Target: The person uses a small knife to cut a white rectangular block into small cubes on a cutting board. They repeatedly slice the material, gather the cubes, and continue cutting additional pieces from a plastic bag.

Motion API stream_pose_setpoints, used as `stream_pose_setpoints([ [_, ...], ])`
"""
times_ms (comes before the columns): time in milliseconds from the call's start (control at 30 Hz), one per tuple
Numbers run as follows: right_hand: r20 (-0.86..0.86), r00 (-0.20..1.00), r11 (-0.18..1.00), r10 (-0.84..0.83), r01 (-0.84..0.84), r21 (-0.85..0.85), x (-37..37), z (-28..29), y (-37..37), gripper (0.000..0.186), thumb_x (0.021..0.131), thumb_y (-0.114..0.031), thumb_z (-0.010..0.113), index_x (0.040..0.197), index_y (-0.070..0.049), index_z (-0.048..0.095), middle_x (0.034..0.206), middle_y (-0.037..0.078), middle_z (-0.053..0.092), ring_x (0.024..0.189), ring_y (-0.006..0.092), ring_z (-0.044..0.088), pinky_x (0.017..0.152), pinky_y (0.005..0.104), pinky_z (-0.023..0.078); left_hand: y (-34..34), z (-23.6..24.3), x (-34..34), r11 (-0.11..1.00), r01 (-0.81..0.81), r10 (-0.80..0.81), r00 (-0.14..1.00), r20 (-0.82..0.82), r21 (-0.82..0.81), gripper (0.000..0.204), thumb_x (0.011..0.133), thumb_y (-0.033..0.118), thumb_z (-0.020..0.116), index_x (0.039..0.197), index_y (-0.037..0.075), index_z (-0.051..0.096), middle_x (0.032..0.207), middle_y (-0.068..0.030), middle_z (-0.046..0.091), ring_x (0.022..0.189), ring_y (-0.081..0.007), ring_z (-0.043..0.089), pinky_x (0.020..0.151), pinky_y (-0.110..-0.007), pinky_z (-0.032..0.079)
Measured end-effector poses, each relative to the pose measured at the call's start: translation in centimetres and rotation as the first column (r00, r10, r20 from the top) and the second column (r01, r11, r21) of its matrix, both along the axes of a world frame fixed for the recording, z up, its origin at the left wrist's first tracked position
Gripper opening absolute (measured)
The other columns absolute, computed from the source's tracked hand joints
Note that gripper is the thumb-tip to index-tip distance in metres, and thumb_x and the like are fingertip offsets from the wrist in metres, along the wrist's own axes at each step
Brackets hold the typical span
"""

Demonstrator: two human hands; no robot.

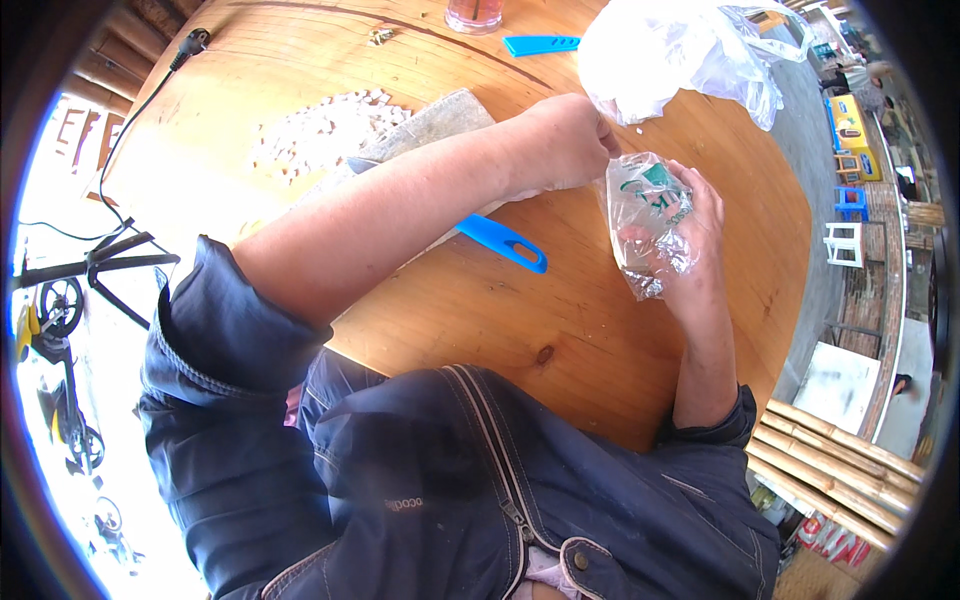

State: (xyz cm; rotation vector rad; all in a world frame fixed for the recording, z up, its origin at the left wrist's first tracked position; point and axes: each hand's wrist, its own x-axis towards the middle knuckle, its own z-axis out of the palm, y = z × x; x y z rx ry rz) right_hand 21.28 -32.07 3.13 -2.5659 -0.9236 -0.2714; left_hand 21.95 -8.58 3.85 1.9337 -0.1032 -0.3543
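My right hand holds a small clear plastic bag with green print, its fingers wrapped around the bag's right side. At the bag's upper left edge, my left hand is closed, with its fingertips pinched against the plastic. A blue handle with an oval hole juts out beneath my left forearm, which hides most of what it belongs to. Partly covered by that same arm lies a grey board. Beyond it, small white cut pieces are spread on the wooden table.
A large white plastic bag stands at the far right of the table, beside another blue handle. A glass of pink drink is at the far edge. Left are a black cable and plug and a black metal stand.
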Motion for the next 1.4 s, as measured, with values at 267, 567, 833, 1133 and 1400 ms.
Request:
stream_pose_setpoints([
  [267, -0.031, 0.999, 0.999, 0.015, -0.016, -0.028, 0.2, 0.3, -0.4, 0.041, 0.079, -0.034, 0.084, 0.107, -0.004, 0.078, 0.14, 0.022, 0.054, 0.133, 0.0439, 0.043, 0.114, 0.0531, 0.036, 0.6, 0.8, -0.7, 0.998, 0.025, -0.028, 0.998, 0.053, 0.06, 0.037, 0.089, 0.006, 0.054, 0.12, -0.004, 0.073, 0.111, -0.0191, 0.075, 0.102, -0.0246, 0.071, 0.096, -0.033, 0.053],
  [567, -0.09, 0.991, 0.969, -0.095, 0.071, -0.237, 0.1, 0.7, -0.7, 0.056, 0.086, -0.032, 0.08, 0.13, -0.002, 0.065, 0.149, 0.019, 0.046, 0.142, 0.0419, 0.032, 0.118, 0.0517, 0.029, 5.5, 4.1, -5.1, 0.999, -0.05, 0.05, 0.997, 0.057, -0.005, 0.037, 0.097, 0.016, 0.058, 0.127, -0.002, 0.069, 0.114, -0.0124, 0.074, 0.106, -0.0174, 0.067, 0.095, -0.029, 0.052],
  [833, -0.101, 0.992, 0.975, -0.07, 0.047, -0.216, 0.7, 0.0, -1.1, 0.047, 0.09, -0.022, 0.075, 0.132, -0.004, 0.064, 0.147, 0.019, 0.048, 0.137, 0.0401, 0.037, 0.117, 0.0498, 0.033, 9.9, 4.2, -10.5, 0.954, -0.167, 0.183, 0.982, 0.04, -0.249, 0.039, 0.098, 0.018, 0.059, 0.13, -0.004, 0.067, 0.12, -0.013, 0.071, 0.11, -0.0177, 0.065, 0.097, -0.029, 0.051],
  [1133, 0.037, 0.993, 0.93, -0.115, 0.121, -0.348, 0.3, -1.0, -2.9, 0.045, 0.086, -0.008, 0.073, 0.13, -0.005, 0.066, 0.15, 0.02, 0.047, 0.139, 0.0422, 0.037, 0.117, 0.0495, 0.033, 12.8, 4.7, -14.7, 0.93, -0.175, 0.223, 0.968, 0.115, -0.324, 0.037, 0.096, 0.007, 0.054, 0.129, -0.004, 0.067, 0.119, -0.0134, 0.072, 0.109, -0.0193, 0.065, 0.101, -0.032, 0.047],
  [1400, 0.043, 0.985, 0.94, -0.167, 0.172, -0.295, -1.7, 0.7, -1.7, 0.045, 0.072, 0.002, 0.078, 0.116, -0.003, 0.07, 0.149, 0.021, 0.047, 0.144, 0.0456, 0.033, 0.118, 0.0518, 0.032, 15.4, 4.4, -17.5, 0.884, -0.239, 0.298, 0.95, 0.091, -0.401, 0.032, 0.098, 0.007, 0.057, 0.126, -0.003, 0.069, 0.117, -0.0118, 0.073, 0.11, -0.017, 0.065, 0.1, -0.031, 0.048],
])
